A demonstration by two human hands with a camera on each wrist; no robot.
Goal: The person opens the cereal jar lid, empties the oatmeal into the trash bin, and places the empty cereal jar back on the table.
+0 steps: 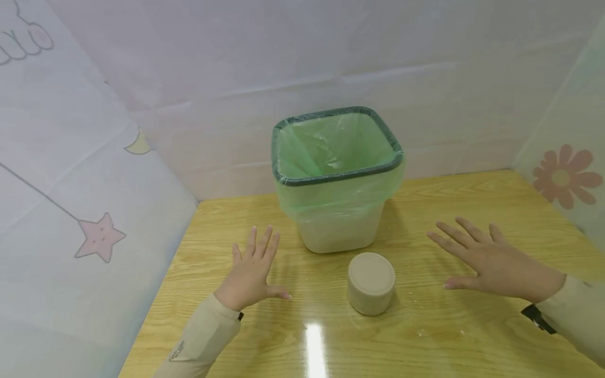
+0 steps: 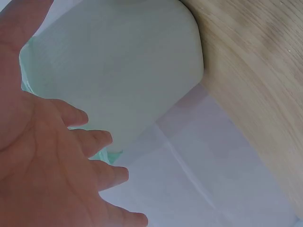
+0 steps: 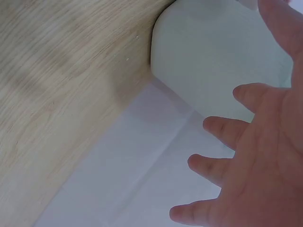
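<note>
A white bin with a dark rim and a green plastic liner stands at the back middle of the table. In front of it is a beige round object. My left hand is spread, palm down, to the left of both, holding nothing. To their right, my right hand has its fingers spread and is also empty. The left wrist view has the left hand beside the bin; in the right wrist view the right hand is near the bin.
The wooden table reflects a bright light near its front. A pale cloth wall rises behind the bin, with side walls showing a star, a moon and a flower. Small clear specks lie near the beige object.
</note>
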